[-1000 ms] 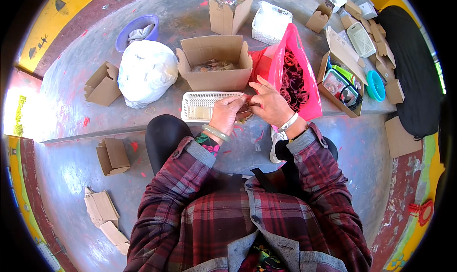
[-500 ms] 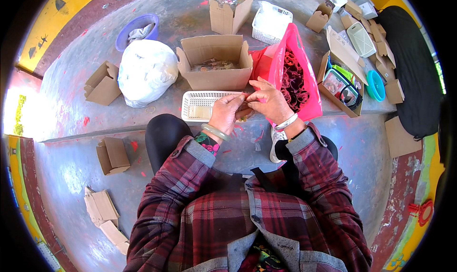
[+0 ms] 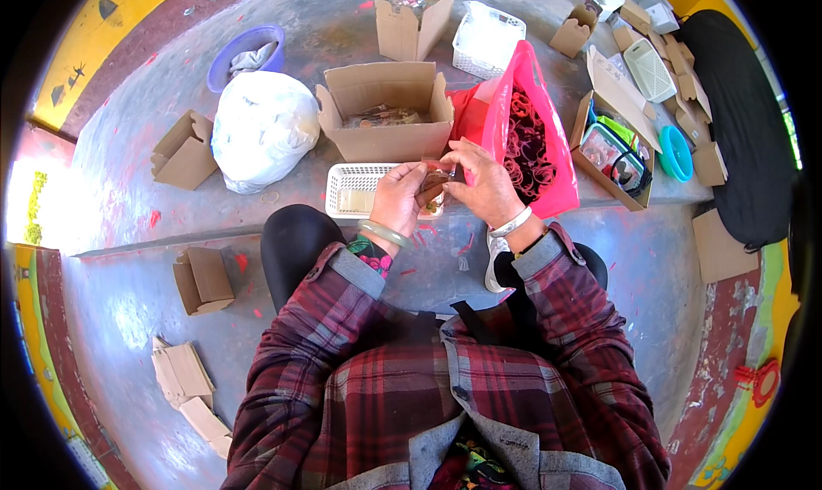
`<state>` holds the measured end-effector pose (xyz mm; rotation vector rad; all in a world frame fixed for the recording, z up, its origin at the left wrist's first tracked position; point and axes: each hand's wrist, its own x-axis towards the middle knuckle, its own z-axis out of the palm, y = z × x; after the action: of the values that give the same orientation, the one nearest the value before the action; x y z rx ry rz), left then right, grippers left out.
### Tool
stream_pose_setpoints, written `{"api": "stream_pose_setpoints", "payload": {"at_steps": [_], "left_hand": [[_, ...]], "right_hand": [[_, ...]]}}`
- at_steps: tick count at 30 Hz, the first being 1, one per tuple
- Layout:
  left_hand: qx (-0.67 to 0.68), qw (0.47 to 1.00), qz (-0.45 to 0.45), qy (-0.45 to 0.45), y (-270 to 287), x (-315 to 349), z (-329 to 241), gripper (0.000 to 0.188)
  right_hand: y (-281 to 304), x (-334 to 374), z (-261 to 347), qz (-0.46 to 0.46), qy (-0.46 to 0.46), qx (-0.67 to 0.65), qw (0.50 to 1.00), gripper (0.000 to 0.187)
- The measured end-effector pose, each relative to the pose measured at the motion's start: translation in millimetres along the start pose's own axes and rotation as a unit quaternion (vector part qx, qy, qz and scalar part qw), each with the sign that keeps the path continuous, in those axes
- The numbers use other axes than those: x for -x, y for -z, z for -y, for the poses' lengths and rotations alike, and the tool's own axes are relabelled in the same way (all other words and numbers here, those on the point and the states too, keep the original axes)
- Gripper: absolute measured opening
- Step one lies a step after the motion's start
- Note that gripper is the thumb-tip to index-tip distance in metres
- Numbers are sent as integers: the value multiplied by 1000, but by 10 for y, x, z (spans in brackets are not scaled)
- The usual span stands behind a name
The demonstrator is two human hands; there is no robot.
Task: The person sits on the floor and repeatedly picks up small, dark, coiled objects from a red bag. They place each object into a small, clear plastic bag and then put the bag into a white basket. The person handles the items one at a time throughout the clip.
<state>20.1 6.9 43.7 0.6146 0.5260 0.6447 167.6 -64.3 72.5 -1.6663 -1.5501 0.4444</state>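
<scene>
Left hand (image 3: 399, 197) and right hand (image 3: 485, 185) both clamp a small, shiny, clear-and-reddish item (image 3: 438, 178) at the right end of the white perforated plastic basket (image 3: 348, 182).
A light pinch, held over the basket, should suit it. Just beyond stands the open brown cardboard box (image 3: 385, 143); the bright pink plastic bag (image 3: 558, 160) crowds the right hand.

Daylight pours in far to the left of the person's bare fingers (image 3: 469, 154), through a pale opening (image 3: 56, 190) burnt out to white. It lays hazy glare across the smooth grey concrete floor (image 3: 128, 319) and bleaches the round white plastic bag (image 3: 264, 134) left of the fingers. Well right of them, a long black bundle (image 3: 728, 122) swallows detail. Straight edges bow toward the blackened rim; the small see-through thing (image 3: 439, 178) between the fingertips looks too indistinct to make out.
</scene>
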Motion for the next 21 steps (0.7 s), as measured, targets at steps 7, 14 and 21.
{"api": "stream_pose_setpoints", "payload": {"at_steps": [7, 14, 21], "left_hand": [[0, 1000, 8, 0, -28, 15, -17, 16], [9, 1000, 22, 5, -41, 22, -24, 17], [14, 999, 38, 21, -8, 10, 9, 19]], "right_hand": [[1, -1, -14, -9, 8, 18, 1000, 19], [28, -6, -25, -14, 1, 4, 1000, 12], [63, -16, -27, 8, 18, 21, 1000, 14]]}}
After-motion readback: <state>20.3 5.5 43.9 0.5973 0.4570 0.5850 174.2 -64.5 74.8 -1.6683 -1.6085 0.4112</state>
